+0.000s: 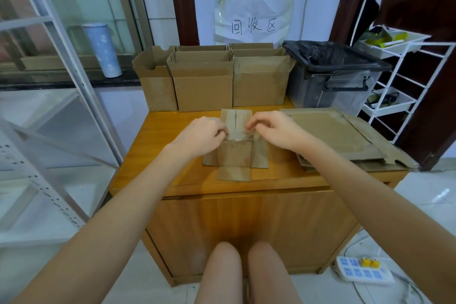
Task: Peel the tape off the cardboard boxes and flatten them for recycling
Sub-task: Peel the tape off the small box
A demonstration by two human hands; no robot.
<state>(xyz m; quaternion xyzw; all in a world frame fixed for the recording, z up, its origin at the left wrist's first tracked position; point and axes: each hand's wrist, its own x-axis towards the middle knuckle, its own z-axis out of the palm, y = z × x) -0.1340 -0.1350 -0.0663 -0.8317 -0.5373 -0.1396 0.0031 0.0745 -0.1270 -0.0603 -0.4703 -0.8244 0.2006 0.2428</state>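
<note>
A small cardboard box (pixel 234 155) lies opened out flat in the middle of the wooden table (pixel 158 153), its flaps spread. A strip of clear tape (pixel 238 136) crosses it between my hands. My left hand (pixel 203 134) pinches the tape's left end with curled fingers. My right hand (pixel 272 128) pinches the right end, fingers curled down onto the cardboard. Both hands rest over the upper part of the box.
Three open cardboard boxes (pixel 202 81) stand in a row at the table's far edge. A stack of flattened cardboard (pixel 345 140) lies at the right. A bin with a black bag (pixel 333 74) stands behind it. A white rack (pixel 404 81) is at the far right, a power strip (pixel 362 270) on the floor.
</note>
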